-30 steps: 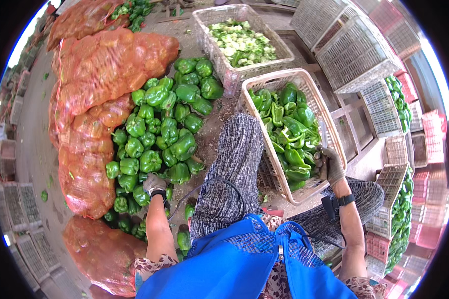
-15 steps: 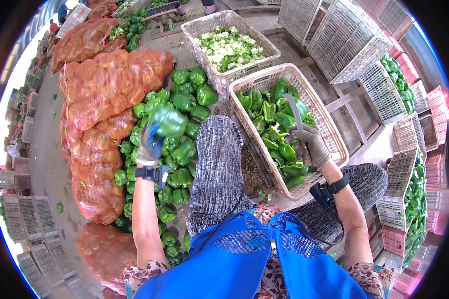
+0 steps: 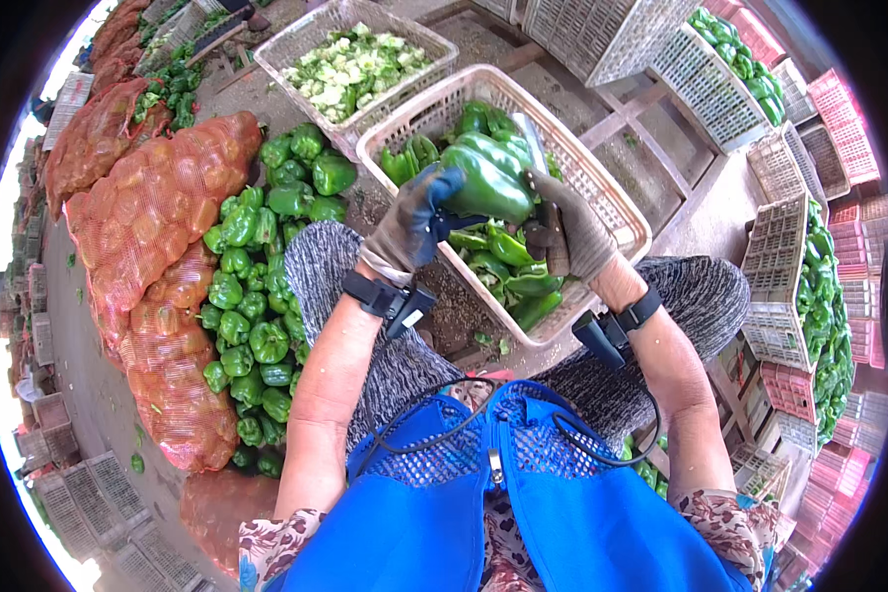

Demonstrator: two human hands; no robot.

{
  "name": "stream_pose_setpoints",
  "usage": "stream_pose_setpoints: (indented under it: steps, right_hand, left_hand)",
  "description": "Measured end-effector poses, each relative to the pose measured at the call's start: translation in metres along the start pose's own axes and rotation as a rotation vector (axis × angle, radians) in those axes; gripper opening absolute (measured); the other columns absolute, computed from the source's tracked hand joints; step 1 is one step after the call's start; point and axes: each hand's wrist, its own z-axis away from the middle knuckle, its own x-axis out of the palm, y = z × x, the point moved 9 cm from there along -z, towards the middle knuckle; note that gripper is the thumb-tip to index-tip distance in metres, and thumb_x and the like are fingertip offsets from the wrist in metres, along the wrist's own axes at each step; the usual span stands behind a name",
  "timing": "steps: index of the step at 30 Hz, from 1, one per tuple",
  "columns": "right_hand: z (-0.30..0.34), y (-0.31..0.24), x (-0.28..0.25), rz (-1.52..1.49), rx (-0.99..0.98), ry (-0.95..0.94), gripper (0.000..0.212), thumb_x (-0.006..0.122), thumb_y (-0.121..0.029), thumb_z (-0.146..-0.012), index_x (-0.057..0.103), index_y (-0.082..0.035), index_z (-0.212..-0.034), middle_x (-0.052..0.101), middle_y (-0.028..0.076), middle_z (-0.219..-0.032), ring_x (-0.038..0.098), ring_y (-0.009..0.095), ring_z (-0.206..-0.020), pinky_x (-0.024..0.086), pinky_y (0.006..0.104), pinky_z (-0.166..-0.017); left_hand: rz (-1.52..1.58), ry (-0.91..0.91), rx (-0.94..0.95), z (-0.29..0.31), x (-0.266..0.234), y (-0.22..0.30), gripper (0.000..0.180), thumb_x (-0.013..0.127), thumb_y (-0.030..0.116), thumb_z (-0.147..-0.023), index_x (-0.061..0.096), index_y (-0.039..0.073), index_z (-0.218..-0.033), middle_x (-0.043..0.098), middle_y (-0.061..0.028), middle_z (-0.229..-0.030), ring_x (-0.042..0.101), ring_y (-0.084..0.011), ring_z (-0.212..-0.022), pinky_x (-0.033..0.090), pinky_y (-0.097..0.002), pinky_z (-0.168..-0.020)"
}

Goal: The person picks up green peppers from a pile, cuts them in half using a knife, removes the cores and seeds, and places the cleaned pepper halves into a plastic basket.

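A large green bell pepper (image 3: 490,178) is held up over the near crate between my two gloved hands. My left hand (image 3: 413,219), in a grey and blue glove, is closed on the pepper's left side. My right hand (image 3: 568,225) grips a knife (image 3: 531,141) whose pale blade points up and away, just beside the pepper's right side; its handle is hidden in the glove. Beneath both hands, the light plastic crate (image 3: 617,202) contains cut and whole green peppers (image 3: 508,247).
Loose green peppers (image 3: 266,340) are heaped left of my knee, against orange mesh sacks (image 3: 158,197). Beyond stands a crate (image 3: 444,51) of pale green pepper cores (image 3: 350,69). Stacked crates (image 3: 775,247) with peppers line the right side, past a wooden pallet (image 3: 651,133).
My left hand has brought the pepper from over the heap on the left to above the crate, close to the knife. The view has swung to the right.
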Motion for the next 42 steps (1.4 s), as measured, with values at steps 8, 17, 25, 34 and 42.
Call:
stream_pose_setpoints:
  steps: [8, 17, 25, 34, 42]
  right_hand:
    - [-0.009, 0.025, -0.010, -0.025, 0.244, -0.021, 0.031, 0.053, -0.043, -0.094, 0.050, -0.015, -0.108, 0.061, 0.011, -0.068, 0.041, 0.006, -0.038, 0.034, 0.0214, -0.040]
    - [-0.011, -0.011, -0.006, 0.729, -0.180, 0.220, 0.041, 0.057, -0.044, -0.092, 0.057, -0.004, -0.097, 0.046, 0.000, -0.057, 0.044, 0.009, -0.037, 0.032, 0.0248, -0.034]
    - [0.022, -0.035, 0.049, 1.029, -0.345, -0.007, 0.050, 0.071, -0.036, -0.086, 0.057, -0.002, -0.119, 0.051, -0.001, -0.065, 0.042, 0.005, -0.046, 0.035, 0.0236, -0.041]
    - [0.020, -0.027, 0.028, 0.239, -0.109, -0.003, 0.020, 0.058, -0.022, -0.089, 0.057, -0.004, -0.097, 0.061, 0.008, -0.069, 0.049, 0.009, -0.041, 0.040, 0.0196, -0.037]
    - [-0.007, 0.012, 0.058, 0.007, 0.148, -0.109, 0.029, 0.055, -0.034, -0.087, 0.054, -0.006, -0.095, 0.062, 0.011, -0.072, 0.047, 0.008, -0.042, 0.042, 0.0211, -0.038]
  left_hand:
    - [0.235, 0.082, -0.323, -0.004, -0.024, -0.043, 0.056, 0.061, 0.055, -0.085, 0.054, 0.016, -0.125, 0.065, -0.0059, -0.111, 0.065, -0.0209, -0.091, 0.059, -0.0359, -0.066]
    - [0.355, 0.127, -0.391, 0.009, -0.031, -0.059, 0.055, 0.057, 0.058, -0.086, 0.061, 0.014, -0.118, 0.068, -0.0045, -0.103, 0.066, -0.0203, -0.082, 0.058, -0.0334, -0.065]
    - [0.472, 0.043, -0.393, 0.032, -0.011, -0.056, 0.067, 0.049, 0.069, -0.086, 0.061, 0.011, -0.118, 0.068, -0.0093, -0.092, 0.066, -0.0223, -0.071, 0.058, -0.0320, -0.059]
    - [-0.528, 0.089, -0.381, 0.081, -0.007, 0.021, 0.084, 0.049, 0.078, -0.080, 0.060, 0.001, -0.112, 0.065, -0.0070, -0.081, 0.061, -0.0145, -0.056, 0.050, -0.0250, -0.047]
    - [-1.019, 0.260, 0.337, 0.087, -0.016, 0.093, 0.098, 0.089, 0.037, -0.063, 0.034, 0.007, -0.138, 0.063, -0.0138, -0.113, 0.064, -0.0225, -0.097, 0.054, -0.0338, -0.086]
